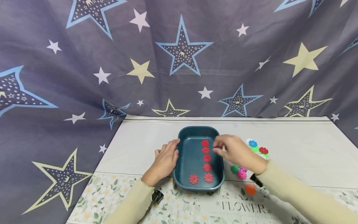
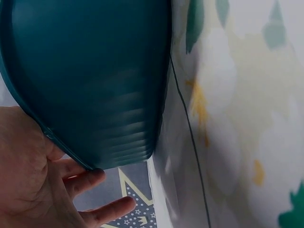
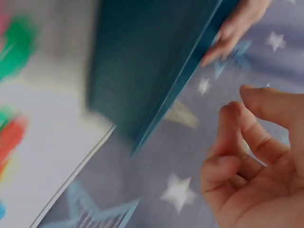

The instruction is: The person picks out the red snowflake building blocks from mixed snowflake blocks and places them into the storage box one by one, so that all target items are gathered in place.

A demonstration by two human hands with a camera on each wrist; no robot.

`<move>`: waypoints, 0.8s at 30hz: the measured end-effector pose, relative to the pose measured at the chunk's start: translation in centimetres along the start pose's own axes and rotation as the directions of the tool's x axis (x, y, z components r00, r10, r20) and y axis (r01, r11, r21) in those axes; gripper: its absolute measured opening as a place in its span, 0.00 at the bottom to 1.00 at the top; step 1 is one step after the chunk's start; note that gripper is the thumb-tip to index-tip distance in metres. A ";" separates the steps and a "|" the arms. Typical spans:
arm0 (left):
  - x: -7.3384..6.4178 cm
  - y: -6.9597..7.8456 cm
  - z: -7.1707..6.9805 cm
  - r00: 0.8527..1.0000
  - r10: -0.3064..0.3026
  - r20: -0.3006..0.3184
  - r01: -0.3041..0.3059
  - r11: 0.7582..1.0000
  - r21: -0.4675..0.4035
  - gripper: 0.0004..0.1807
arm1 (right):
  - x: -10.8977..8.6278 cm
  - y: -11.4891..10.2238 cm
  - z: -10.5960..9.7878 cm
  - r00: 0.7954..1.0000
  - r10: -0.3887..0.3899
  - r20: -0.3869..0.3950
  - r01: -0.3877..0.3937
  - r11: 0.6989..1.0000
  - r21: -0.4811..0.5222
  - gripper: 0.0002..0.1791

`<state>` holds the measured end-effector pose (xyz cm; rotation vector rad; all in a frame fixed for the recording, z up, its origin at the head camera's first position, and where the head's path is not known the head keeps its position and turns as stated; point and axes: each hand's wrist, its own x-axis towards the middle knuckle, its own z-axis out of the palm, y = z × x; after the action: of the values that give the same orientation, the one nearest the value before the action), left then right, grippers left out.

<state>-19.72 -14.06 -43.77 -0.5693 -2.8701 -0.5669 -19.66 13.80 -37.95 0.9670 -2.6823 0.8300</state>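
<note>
A dark teal plastic tray (image 1: pixel 190 161) lies in front of me, with several red snowflake-shaped discs (image 1: pixel 207 158) inside. Most of them line up down its right side; another red disc (image 1: pixel 194 179) sits at the near left. My left hand (image 1: pixel 165 160) rests against the tray's left rim, its fingers extended; the left wrist view shows fingers (image 2: pixel 85 183) along the outer wall. Above the right rim hovers my right hand (image 1: pixel 233 151), loosely bent. In the right wrist view, a gap separates its thumb (image 3: pixel 273 104) from the index finger, with nothing visible between them.
Right of the tray lie loose discs: blue (image 1: pixel 253 143), red (image 1: pixel 263 150), green (image 1: pixel 235 169), pink (image 1: pixel 241 175) and orange (image 1: pixel 250 189). A white and floral cloth (image 1: pixel 302 161) covers the table. Behind hangs a grey star-patterned curtain (image 1: pixel 212 59).
</note>
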 end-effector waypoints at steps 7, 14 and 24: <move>0.0 0.1 0.0 1.000 0.003 -0.011 -0.003 1.000 -0.009 0.23 | -4.0 5.9 -1.6 0.986 0.155 0.061 -0.146 0.980 -0.136 0.06; 0.1 0.0 0.1 1.000 0.010 -0.014 -0.011 1.000 -0.012 0.23 | -5.9 8.5 0.8 0.967 0.239 0.092 -0.230 0.968 -0.102 0.11; 0.1 0.1 0.0 1.000 0.007 -0.018 -0.007 1.000 -0.011 0.23 | -5.4 7.9 0.8 0.979 0.169 0.115 -0.173 0.984 0.027 0.14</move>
<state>-19.75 -13.99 -43.75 -0.5732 -2.8491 -0.5837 -20.45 21.30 -43.94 0.8218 -2.8897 0.8850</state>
